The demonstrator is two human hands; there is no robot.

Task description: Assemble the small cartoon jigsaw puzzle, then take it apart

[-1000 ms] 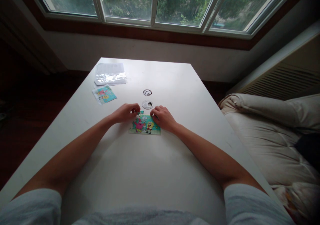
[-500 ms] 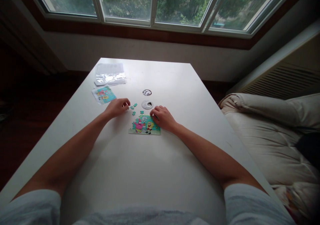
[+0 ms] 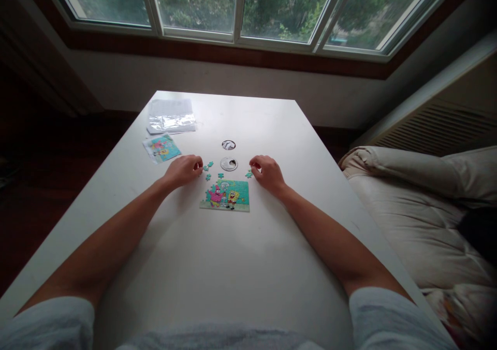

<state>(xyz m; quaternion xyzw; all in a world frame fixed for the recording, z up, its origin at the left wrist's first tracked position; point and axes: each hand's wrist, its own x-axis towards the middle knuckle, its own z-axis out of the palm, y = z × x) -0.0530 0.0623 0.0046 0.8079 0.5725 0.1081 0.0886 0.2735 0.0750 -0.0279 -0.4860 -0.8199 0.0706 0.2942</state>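
Note:
A mostly assembled jigsaw puzzle (image 3: 227, 194) with cartoon figures lies flat on the white table, its upper left edge uneven. Several loose teal puzzle pieces (image 3: 208, 176) are scattered just above it. Beside these, my left hand (image 3: 184, 169) rests with its fingers curled together; whatever they hold is hidden. Up and to the right of the puzzle is my right hand (image 3: 268, 173), its thumb and fingers pinched at a teal puzzle piece (image 3: 248, 174). No finger touches the assembled part.
Beyond the puzzle, two round openings, one with a silver ring (image 3: 229, 164), are set in the table (image 3: 233, 267). A picture card (image 3: 162, 147) and a clear plastic packet (image 3: 172, 116) lie at the far left. A cream padded seat (image 3: 419, 220) stands right of the table.
My right hand has moved off the puzzle's upper right corner, up and to the right, to a loose piece there. My left hand has hardly moved.

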